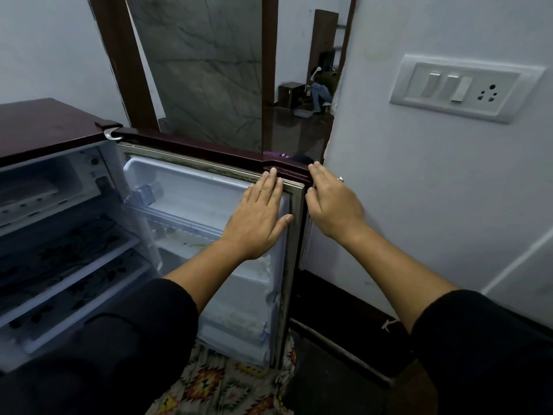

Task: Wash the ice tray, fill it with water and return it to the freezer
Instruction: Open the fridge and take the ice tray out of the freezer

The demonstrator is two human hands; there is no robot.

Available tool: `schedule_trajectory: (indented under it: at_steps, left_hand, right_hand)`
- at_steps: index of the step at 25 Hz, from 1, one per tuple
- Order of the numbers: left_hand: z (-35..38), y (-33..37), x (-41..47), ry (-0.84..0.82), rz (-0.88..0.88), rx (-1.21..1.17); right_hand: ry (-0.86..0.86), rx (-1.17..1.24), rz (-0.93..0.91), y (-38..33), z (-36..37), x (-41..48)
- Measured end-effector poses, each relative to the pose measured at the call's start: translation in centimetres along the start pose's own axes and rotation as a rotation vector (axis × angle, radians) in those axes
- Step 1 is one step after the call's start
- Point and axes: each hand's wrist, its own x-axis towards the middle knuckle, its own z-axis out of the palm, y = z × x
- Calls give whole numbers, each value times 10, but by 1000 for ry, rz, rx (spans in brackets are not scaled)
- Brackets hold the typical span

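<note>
Left hand (257, 217) and right hand (335, 205) rest flat-fingered on the open fridge door (191, 187) (white wall (425, 199) just beside).

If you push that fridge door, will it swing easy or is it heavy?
The fridge door hangs on a hinge, so it probably swings, not slides. The left hand and right hand sit at its free edge, so a gentle push likely moves it. It looks stiff, not bendy.
</note>
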Motion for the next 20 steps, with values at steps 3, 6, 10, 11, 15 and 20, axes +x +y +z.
schedule_trajectory:
  at_steps: [3,6,10,11,15,20]
  left_hand:
    - [0,-2,-2,-10,15,22]
    - [-3,-6,-3,-27,31,40]
    - [-12,-12,-5,-34,59,16]
    - [-15,-14,-8,-24,56,0]
    - [-22,-35,-41,-6,15,-40]
    - [-32,-87,-111,-59,-77,-35]
  right_hand:
    - [5,13,5,-1,2,-2]
    - [9,16,17,-4,2,-3]
    - [-18,0,28,-9,-2,-4]
    - [-17,-17,22,-11,-3,-6]
    - [7,-88,-52,-38,8,-22]
    - [-93,-113,-160,-111,44,-39]
